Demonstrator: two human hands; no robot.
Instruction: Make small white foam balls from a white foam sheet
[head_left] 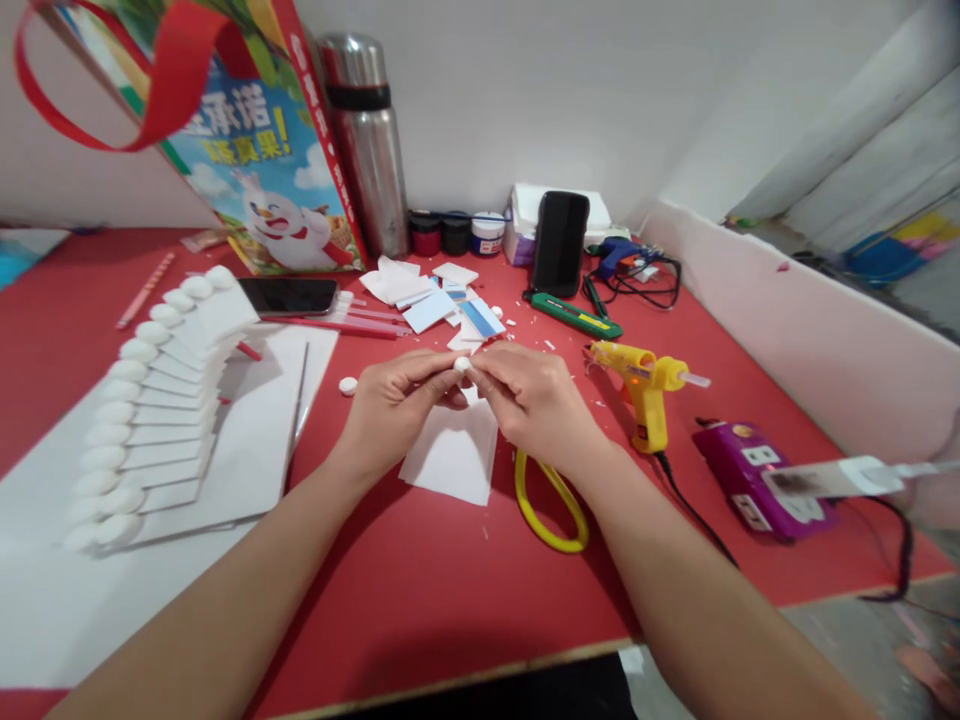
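Observation:
My left hand (394, 400) and my right hand (532, 395) meet over the middle of the red table (420, 590). Both pinch a small white foam ball (463, 366) between their fingertips. A white foam sheet piece (454, 455) lies flat right under the hands. A yellow-handled pair of scissors (551, 505) lies under my right wrist. To the left stands a curved stair of white foam strips (169, 400), each tipped with a white ball. One loose white ball (347, 385) rests just left of my left hand.
A yellow glue gun (645, 385) stands right of my hands, beside a purple power strip (754, 475). Behind lie foam scraps (435, 295), a green utility knife (574, 315), two phones (289, 295) (559, 243), paint jars (457, 232), a steel flask (367, 140) and a printed bag (247, 150).

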